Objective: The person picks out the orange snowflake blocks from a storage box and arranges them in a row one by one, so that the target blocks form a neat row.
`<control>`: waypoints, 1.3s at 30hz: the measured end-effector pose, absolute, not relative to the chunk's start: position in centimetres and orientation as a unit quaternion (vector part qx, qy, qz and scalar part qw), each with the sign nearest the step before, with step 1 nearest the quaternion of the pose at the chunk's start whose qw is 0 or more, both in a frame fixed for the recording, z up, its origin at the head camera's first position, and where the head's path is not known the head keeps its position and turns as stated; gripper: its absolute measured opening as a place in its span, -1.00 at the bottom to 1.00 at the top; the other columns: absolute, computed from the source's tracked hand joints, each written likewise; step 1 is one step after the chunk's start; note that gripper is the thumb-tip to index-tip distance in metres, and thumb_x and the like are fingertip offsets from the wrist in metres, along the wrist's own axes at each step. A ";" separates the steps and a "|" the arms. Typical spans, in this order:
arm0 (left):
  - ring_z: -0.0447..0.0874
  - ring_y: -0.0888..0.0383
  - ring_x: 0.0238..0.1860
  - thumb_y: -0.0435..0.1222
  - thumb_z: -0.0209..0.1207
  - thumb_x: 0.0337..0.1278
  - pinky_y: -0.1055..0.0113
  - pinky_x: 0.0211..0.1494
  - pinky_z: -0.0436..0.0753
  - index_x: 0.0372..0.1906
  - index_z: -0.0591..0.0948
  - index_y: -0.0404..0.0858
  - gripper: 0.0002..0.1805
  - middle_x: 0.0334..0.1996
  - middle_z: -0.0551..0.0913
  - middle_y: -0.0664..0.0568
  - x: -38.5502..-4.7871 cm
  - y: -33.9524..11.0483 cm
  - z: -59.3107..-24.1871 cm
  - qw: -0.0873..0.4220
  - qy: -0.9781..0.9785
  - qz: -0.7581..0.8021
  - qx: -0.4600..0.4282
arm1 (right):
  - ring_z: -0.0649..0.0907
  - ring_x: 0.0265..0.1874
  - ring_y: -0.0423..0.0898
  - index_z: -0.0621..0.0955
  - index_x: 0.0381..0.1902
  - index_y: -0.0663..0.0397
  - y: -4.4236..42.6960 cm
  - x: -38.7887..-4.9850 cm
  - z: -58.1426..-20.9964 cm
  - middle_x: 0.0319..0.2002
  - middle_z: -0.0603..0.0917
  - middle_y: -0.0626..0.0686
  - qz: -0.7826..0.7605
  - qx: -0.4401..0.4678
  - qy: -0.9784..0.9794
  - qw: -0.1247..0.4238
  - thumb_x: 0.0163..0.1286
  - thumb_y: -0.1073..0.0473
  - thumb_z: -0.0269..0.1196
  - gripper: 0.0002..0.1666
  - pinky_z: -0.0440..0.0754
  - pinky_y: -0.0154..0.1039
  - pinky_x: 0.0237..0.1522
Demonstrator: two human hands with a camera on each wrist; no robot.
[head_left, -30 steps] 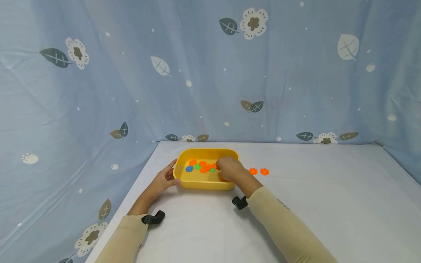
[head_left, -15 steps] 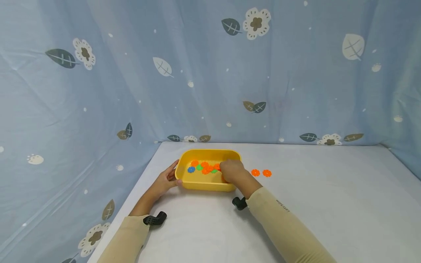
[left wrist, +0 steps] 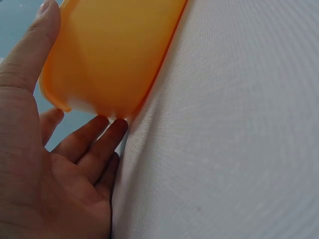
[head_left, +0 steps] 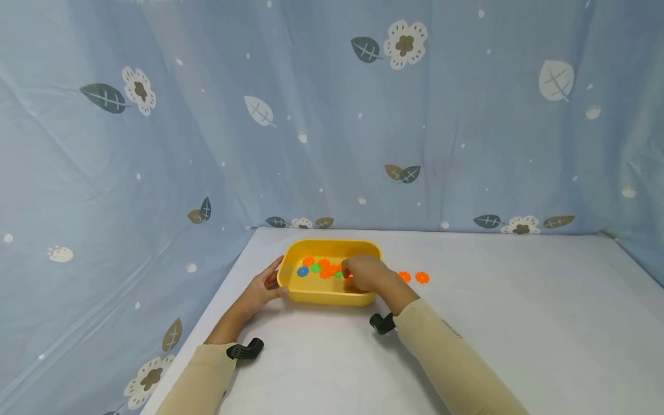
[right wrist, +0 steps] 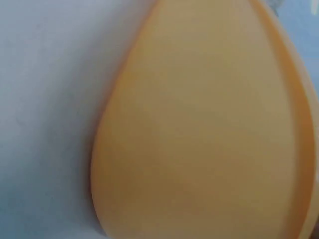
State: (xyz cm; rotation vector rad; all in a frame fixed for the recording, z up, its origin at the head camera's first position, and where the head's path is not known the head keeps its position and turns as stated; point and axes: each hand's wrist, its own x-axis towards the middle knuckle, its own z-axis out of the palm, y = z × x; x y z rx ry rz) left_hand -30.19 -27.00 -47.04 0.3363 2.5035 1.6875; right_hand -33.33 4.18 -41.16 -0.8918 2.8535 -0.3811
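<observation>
A yellow plastic tray point(head_left: 332, 298) stands on the white cloth, with several small flower-shaped plastic discs point(head_left: 324, 263) inside, mostly orange, with green ones and a blue disc point(head_left: 303, 271). My left hand point(head_left: 259, 293) holds the tray's left end, thumb at the near corner and fingers round the end wall. In the left wrist view the fingertips touch that wall. My right hand point(head_left: 367, 273) reaches into the tray's right part with bent fingers. Thumb and forefinger appear apart, and orange shows between them; whether they grip a disc cannot be made out. The right wrist view shows mainly the tray's outer wall.
Two orange discs point(head_left: 422, 278) lie on the white table cloth point(head_left: 498, 311) just right of the tray. A blue patterned curtain point(head_left: 321, 115) hangs behind the table and along its left side. Black wrist cameras point(head_left: 246, 349) sit on both forearms.
My right hand's thumb and forefinger have come apart inside the tray, showing orange between them. My left hand keeps its place on the tray. The whole head view has shifted slightly.
</observation>
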 end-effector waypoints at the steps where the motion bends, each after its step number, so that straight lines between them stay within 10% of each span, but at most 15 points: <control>1: 0.35 -0.08 0.34 -0.29 0.32 0.18 0.07 0.32 0.37 0.56 0.04 0.06 -0.05 0.38 0.33 -0.16 -30.2 -27.0 -47.2 0.054 0.823 0.555 0.111 | 0.52 -0.37 -0.13 0.64 -0.22 -0.07 4.3 -33.3 -41.2 -0.35 0.58 -0.14 -0.148 -0.293 0.942 0.069 0.22 -0.01 0.42 -0.75 0.54 -0.24 -0.27; 10: 0.29 -0.12 0.37 -0.36 0.28 0.22 0.05 0.32 0.36 0.57 -0.01 -0.07 -0.06 0.40 0.27 -0.21 -29.4 -26.5 -46.3 0.069 0.826 0.551 0.101 | 0.66 -0.52 0.04 0.62 -0.07 0.12 6.1 -33.7 -41.0 -0.39 0.66 0.09 -0.397 -0.252 0.877 0.097 0.28 0.18 0.36 -0.72 0.63 -0.16 -0.45; 24: 0.31 -0.15 0.35 -0.34 0.28 0.22 0.11 0.31 0.38 0.57 -0.02 -0.14 -0.06 0.39 0.29 -0.26 -28.5 -25.7 -44.0 0.075 0.814 0.564 0.116 | 0.71 -0.29 -0.02 0.57 0.12 0.24 9.1 -34.0 -40.9 -0.18 0.61 0.13 -0.534 -0.203 0.816 0.088 0.35 0.42 0.22 -0.63 0.70 -0.05 -0.17; 39: 0.32 -0.08 0.36 -0.28 0.30 0.21 0.12 0.31 0.38 0.56 0.03 0.04 -0.07 0.40 0.29 -0.17 -30.2 -26.7 -46.7 0.056 0.820 0.560 0.105 | 0.69 -0.35 0.19 0.61 0.05 0.20 13.0 -33.3 -41.6 -0.25 0.66 0.16 -0.559 -0.195 0.804 0.055 0.33 0.29 0.30 -0.67 0.71 0.02 -0.24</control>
